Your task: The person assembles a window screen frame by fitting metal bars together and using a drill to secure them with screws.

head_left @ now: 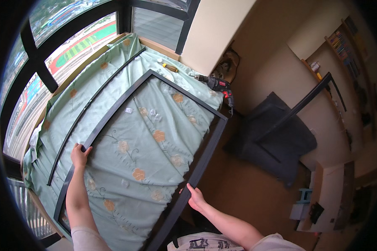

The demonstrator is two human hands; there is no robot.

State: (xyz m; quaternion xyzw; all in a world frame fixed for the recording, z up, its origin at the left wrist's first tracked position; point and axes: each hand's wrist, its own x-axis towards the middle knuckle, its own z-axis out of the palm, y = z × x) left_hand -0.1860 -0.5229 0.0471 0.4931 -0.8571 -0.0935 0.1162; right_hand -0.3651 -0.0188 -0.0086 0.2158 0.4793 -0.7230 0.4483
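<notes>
A large dark rectangular frame (203, 158), its middle open, lies at a slant over a pale green cloth (134, 142) patterned with flowers. My left hand (79, 155) is closed around its left bar. My right hand (194, 198) grips the near right bar, thumb on top and the other fingers partly hidden beneath. Left of the frame rests a long, thin black strip (88, 104), slightly bowed in view. The frame's nearest corner is cut off by the lower edge.
A screwdriver (170, 67) with a yellow handle and a power drill (215, 83) lie beyond the frame. Small whitish scraps (129, 110) dot the cloth. Windows (81, 48) run along the left. To the right, another dark bar (297, 108) slants above a dark cloth-covered shape (276, 142).
</notes>
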